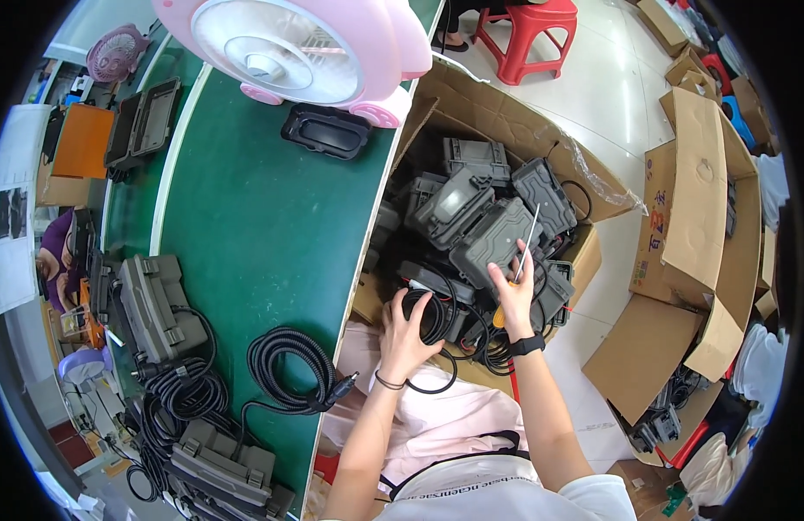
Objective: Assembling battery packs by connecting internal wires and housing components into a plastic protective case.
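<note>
My left hand (pixel 406 334) is closed round a coil of black cable (pixel 435 319) at the near side of a cardboard box. In my right hand (pixel 515 300) is a screwdriver (pixel 528 246), its thin metal shaft pointing up and away and its orange handle (pixel 498 317) partly hidden in the palm. That hand is above the heap, close to a grey plastic case (pixel 499 241) with a ribbed lid. Several similar cases lie jumbled in the box, among them a grey case (pixel 476 159) at the far side. More black cable (pixel 496 354) hangs below my right hand.
To the left runs a green worktable (pixel 254 200) with a pink fan (pixel 280 43), a black tray (pixel 326 132), a coiled black hose (pixel 289 369) and grey cases (pixel 158 313). Opened cardboard boxes (pixel 693 200) stand on the right. A red stool (pixel 528 39) is beyond the box.
</note>
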Motion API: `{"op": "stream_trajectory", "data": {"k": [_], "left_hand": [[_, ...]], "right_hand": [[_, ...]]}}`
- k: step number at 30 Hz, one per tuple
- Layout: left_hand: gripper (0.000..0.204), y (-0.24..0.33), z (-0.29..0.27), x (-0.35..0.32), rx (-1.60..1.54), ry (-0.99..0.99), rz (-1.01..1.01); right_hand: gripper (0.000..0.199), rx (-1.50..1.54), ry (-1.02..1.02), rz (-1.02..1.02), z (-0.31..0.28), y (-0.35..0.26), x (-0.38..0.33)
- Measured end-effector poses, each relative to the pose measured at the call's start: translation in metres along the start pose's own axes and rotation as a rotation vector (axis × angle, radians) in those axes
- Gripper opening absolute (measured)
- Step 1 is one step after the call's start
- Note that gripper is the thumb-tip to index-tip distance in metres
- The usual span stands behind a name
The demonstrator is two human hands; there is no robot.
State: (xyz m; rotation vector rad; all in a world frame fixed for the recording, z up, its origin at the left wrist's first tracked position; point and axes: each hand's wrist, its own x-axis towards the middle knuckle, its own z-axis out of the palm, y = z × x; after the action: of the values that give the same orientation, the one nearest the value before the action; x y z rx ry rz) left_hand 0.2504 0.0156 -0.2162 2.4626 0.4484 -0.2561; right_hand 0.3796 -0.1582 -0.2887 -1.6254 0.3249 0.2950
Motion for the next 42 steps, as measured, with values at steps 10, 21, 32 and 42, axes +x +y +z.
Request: {"op": "stream_trajectory", "data": {"k": [10,21,32,42], "left_hand": [[0.079,-0.051,-0.016,0.053,-0.486,0.411,-0.245],[0.04,-0.057,0.017,0.006,-0.47,0.45,-0.249],[0.025,-0.002,0.001,-0.13,-0.681,0.387,-0.189],[0.026,0.03,-0.054,-0.263,-0.625,0.516,-0.258]], "right_hand": [[0.074,-0.325,0.089,-0.184,0.061,-0.034,0.024],[0.054,-0.154,0.14,-0.084,0.103,-0.028,0.09],[0.048,-0.041,-0.372,0.005,0.035,-0.044,0.087],[0.03,0.006,-0.369,-0.203,-0.033,-0.052,-0.059]]}}
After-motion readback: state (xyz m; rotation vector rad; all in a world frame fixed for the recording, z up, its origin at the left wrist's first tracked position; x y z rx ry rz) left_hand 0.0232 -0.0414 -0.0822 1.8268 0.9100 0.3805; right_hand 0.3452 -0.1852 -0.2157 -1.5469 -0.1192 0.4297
